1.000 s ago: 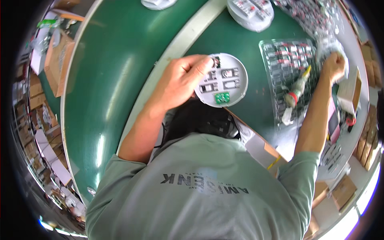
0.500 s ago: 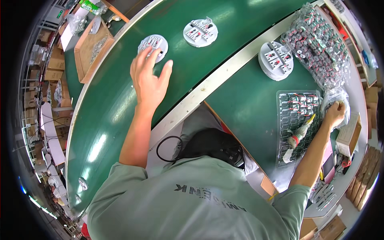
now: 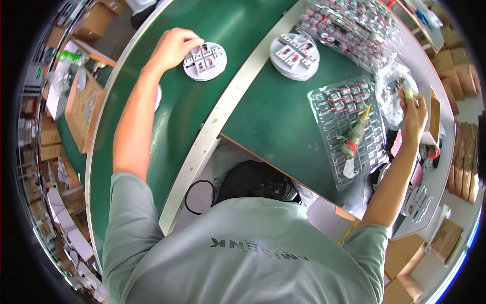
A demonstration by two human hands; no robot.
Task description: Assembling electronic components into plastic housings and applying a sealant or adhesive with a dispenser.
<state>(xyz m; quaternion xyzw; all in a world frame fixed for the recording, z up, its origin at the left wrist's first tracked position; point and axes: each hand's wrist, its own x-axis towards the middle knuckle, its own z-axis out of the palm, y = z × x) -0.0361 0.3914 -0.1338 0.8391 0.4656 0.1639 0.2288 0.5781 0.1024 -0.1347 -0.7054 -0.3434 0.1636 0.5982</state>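
Reaching over the green belt [image 3: 172, 134] with the left hand [image 3: 176, 48], fingers bent at the white disc's [image 3: 205, 62] upper-left rim; cannot tell whether gripping. Farther right, bringing the right hand's [image 3: 412, 111] fingertips together beside the clear bag [image 3: 389, 99]; cannot tell around what.

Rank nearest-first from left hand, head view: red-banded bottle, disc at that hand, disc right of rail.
From the left hand:
1. Disc at that hand, left of rail
2. Other disc, just right of rail
3. Red-banded bottle, farther right

Bright, even light, fisheye-bent edges
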